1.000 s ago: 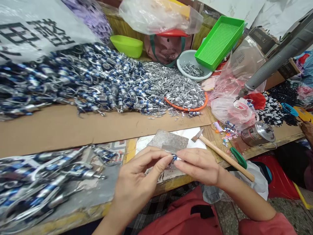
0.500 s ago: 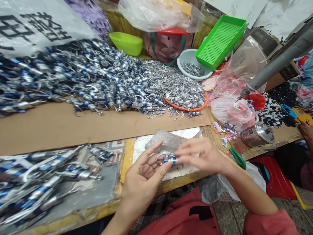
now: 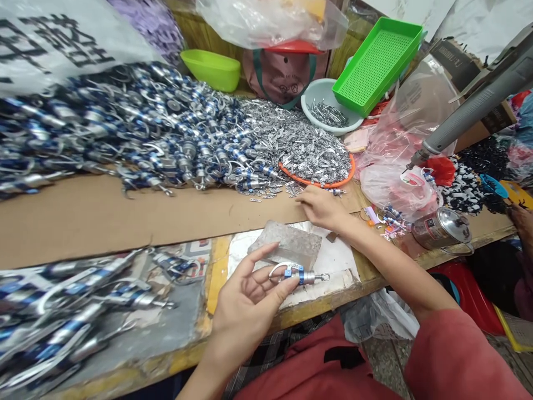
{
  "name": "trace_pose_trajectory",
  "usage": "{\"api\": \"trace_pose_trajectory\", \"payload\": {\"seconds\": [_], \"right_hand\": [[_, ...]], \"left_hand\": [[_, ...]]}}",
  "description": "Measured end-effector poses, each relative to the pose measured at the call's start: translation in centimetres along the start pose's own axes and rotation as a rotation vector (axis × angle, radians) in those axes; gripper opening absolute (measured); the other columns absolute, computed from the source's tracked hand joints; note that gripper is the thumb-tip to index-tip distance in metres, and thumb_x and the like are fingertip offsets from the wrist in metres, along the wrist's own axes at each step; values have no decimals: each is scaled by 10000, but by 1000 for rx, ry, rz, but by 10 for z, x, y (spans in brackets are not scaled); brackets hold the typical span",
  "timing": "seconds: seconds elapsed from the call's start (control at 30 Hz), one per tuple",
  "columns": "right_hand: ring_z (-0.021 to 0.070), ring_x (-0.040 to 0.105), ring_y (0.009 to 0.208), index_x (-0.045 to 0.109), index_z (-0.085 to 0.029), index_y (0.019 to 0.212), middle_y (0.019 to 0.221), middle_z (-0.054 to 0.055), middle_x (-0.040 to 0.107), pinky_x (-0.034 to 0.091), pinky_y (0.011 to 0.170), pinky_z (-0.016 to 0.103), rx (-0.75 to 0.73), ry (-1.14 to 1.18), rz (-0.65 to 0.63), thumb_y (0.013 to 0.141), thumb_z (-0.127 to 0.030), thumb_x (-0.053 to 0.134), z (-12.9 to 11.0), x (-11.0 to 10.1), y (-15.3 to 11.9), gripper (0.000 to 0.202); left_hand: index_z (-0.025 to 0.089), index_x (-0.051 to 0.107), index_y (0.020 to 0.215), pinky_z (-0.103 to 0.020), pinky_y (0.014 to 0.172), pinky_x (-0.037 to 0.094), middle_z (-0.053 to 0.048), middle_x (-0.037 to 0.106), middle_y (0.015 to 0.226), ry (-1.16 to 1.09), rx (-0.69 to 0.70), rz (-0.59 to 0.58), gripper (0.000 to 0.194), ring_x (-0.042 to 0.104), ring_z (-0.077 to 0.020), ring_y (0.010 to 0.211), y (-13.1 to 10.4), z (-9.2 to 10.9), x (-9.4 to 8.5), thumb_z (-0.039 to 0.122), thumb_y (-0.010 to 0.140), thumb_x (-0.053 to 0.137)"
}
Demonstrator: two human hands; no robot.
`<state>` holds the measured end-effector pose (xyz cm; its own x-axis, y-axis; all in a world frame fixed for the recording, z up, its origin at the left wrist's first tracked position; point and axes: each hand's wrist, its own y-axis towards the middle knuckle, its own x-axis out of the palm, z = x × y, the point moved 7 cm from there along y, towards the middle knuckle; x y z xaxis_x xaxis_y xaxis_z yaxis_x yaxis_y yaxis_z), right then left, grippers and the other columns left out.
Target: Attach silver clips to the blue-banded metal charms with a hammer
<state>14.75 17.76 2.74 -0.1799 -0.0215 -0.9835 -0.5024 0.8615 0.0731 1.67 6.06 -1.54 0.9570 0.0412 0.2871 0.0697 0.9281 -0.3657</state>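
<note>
My left hand (image 3: 254, 303) is closed on a small blue and silver metal fitting (image 3: 300, 275), pinched between thumb and fingers. The fitting has a curved silver arm on its left and a wire eye at its right end, and it lies level just in front of a grey stone block (image 3: 287, 244). Over the cardboard's right part, my right hand (image 3: 322, 208) is closed, fingertips bent down beside loose small metal plates (image 3: 293, 190). What its fingertips grip, if anything, is hidden.
A heap of like blue and silver fittings (image 3: 166, 128) covers the left back. Small plates fill an orange-rimmed basket (image 3: 333, 182). A grey electric screwdriver (image 3: 462, 116) hangs at the right, above a metal mug (image 3: 433, 230). Another person's hand (image 3: 522, 222) shows at the right edge.
My right hand has left the fitting and moved up and away to the loose plates by the orange basket. The fitting's right end now shows, while my left hand keeps its hold.
</note>
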Motion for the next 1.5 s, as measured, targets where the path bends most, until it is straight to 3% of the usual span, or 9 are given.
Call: {"api": "trace_pose_trajectory", "payload": {"seconds": [0.27, 0.53, 0.63, 0.77, 0.87, 0.97, 1.17, 1.37, 1.5], "right_hand": [[111, 625, 707, 650, -157, 792, 756, 22, 688, 485, 677, 213, -166, 573, 262, 844, -142, 594, -37, -41, -83, 77], [135, 567, 723, 667, -146, 847, 764, 30, 634, 425, 659, 230, -309, 356, -164, 848, -136, 570, -65, -29, -61, 98], [119, 577, 730, 699, -176, 881, 771, 15, 637, 425, 665, 210, -252, 396, -152, 845, -166, 594, -68, -21, -54, 111], [114, 571, 675, 719, -188, 899, 729, 13, 629, 432, 628, 214, -179, 447, 66, 844, -251, 613, -69, -12, -55, 135], [122, 591, 743, 694, -164, 924, 807, 41, 645, 458, 678, 225, -112, 525, 327, 899, -258, 524, -55, -26, -74, 195], [144, 597, 799, 647, -173, 916, 842, 41, 641, 465, 730, 256, 185, 430, 456, 904, -274, 508, -11, -39, -110, 172], [236, 603, 887, 573, -163, 1105, 938, 85, 625, 482, 731, 342, 484, -44, -36, 871, -344, 523, 48, -4, -168, 300], [192, 608, 918, 497, -204, 1193, 1019, 77, 629, 499, 760, 297, 240, 120, 189, 915, -242, 453, -1, -33, -155, 284], [169, 620, 933, 332, -286, 1387, 1108, 58, 631, 502, 795, 281, -10, 136, 166, 910, -130, 415, -44, -54, -149, 509]], "left_hand": [[168, 496, 1190, -235, 670, 557, 15, 678, 664, -35, -51, 16, 741, 664, -138, 664, 1, 2, 0, 277, 532, 817], [159, 450, 1235, -281, 715, 558, 0, 695, 699, -13, -23, -28, 772, 671, -154, 692, 2, 2, 0, 277, 562, 809], [154, 441, 1240, -300, 736, 560, -10, 704, 708, -28, -17, -40, 777, 682, -168, 718, 4, -1, -1, 275, 567, 809], [142, 432, 1252, -323, 731, 572, -25, 710, 718, -35, -19, -62, 812, 694, -190, 732, 7, -4, -2, 269, 549, 820], [145, 449, 1247, -270, 715, 567, -5, 692, 690, -33, -16, -38, 795, 678, -152, 704, 7, -2, -3, 259, 553, 820], [140, 451, 1250, -256, 694, 572, 8, 675, 663, -26, -36, -30, 826, 668, -142, 668, 6, -2, -3, 261, 527, 832], [154, 457, 1261, -260, 691, 576, -4, 684, 683, -18, -17, -38, 835, 677, -149, 675, 10, -7, -6, 277, 526, 833], [159, 488, 1234, -229, 687, 560, 7, 679, 678, -12, -3, -7, 792, 672, -135, 659, 7, -3, -5, 273, 529, 831], [157, 471, 1251, -280, 685, 577, 5, 681, 666, -9, -32, -20, 841, 684, -165, 647, 9, -5, -5, 292, 508, 842]]}}
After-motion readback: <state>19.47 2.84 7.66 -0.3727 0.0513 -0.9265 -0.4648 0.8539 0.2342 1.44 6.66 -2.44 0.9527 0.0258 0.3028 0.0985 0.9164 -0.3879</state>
